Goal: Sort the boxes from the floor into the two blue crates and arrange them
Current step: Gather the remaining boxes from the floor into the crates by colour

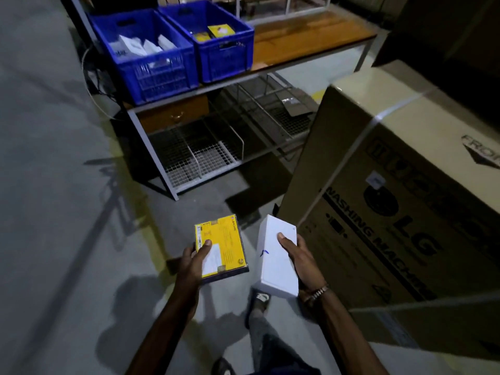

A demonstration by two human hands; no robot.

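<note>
My left hand [193, 262] grips a flat yellow box [224, 244] from its left side, thumb on top. A long white box [273, 263] is held in my right hand [299, 259], thumb on its top face. Both boxes are held above the floor in the lower middle of the view. Two blue crates stand side by side on a wooden table at the top. The left crate [159, 74] holds several white boxes [143, 46]. Yellow boxes [215, 32] lie in the right crate [224, 62].
A large cardboard washing-machine carton [405, 185] stands close on the right. Under the wooden table [303, 41] are a wire-mesh shelf [200, 158] and a small drawer [173, 113]. Grey floor [54, 185] spreads to the left, with cables near the table leg.
</note>
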